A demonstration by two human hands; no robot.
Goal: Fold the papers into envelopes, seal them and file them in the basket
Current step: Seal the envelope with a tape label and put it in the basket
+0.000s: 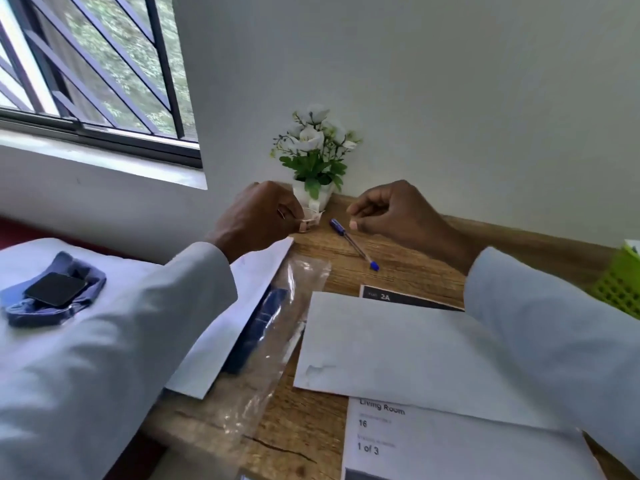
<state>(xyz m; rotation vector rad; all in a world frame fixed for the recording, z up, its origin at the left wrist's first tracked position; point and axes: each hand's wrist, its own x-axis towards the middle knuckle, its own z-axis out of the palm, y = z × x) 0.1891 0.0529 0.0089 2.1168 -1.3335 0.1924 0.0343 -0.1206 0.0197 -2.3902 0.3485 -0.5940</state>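
A flat white paper envelope (384,344) lies on the brown wooden desk (408,268), below the two hands and closer to the person. Part of it hides under the right sleeve. A printed white sheet (433,445) with the words "Living Room", "16" and "1 of 3" sticks out from under it, nearer the person still. A second white envelope (242,306) lies under the left arm, slanting along the desk edge.

The left hand (258,216) is lifted above the desk with its fingers curled in. It pinches a small white and pinkish thing (309,223) at its fingertips; what it is cannot be told. The right hand (391,211) is lifted too, level with the left one and a little apart from it. Its fingers are curled with the thumb tucked close, and whether it holds anything cannot be told. Both arms wear pale blue sleeves (554,323).

Between the hands and just below them lies a blue pen (353,244). Behind the hands stands a white pot of white flowers (315,157) against the wall. A clear plastic bag with something dark blue inside (273,320) lies between the two envelopes. A green plastic basket (621,282) shows past the right arm.
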